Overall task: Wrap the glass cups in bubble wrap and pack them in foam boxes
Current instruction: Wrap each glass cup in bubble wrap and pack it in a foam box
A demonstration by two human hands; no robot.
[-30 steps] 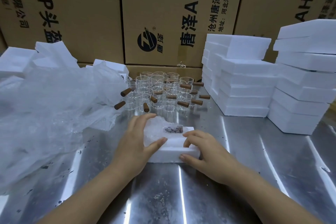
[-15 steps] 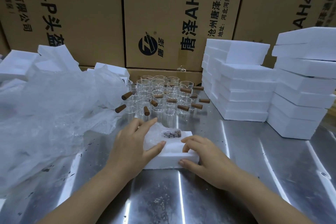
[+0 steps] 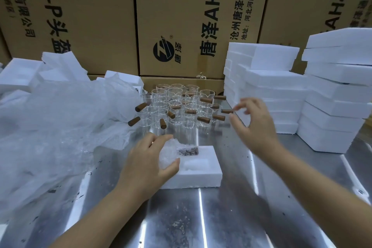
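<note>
Cup in bubble wrap (image 3: 170,153) gripped by left hand (image 3: 147,161), seating it in foam box (image 3: 201,177) beneath; right hand (image 3: 255,127) empty, loosely open, near foam stack (image 3: 271,86), likely fetching lid.

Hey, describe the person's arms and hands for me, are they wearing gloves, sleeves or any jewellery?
No gloves: the left hand and right hand are both bare. The left forearm and right forearm are bare too, with no sleeve showing up to the picture's bottom edge. No ring, watch or bracelet is visible on either side.
</note>
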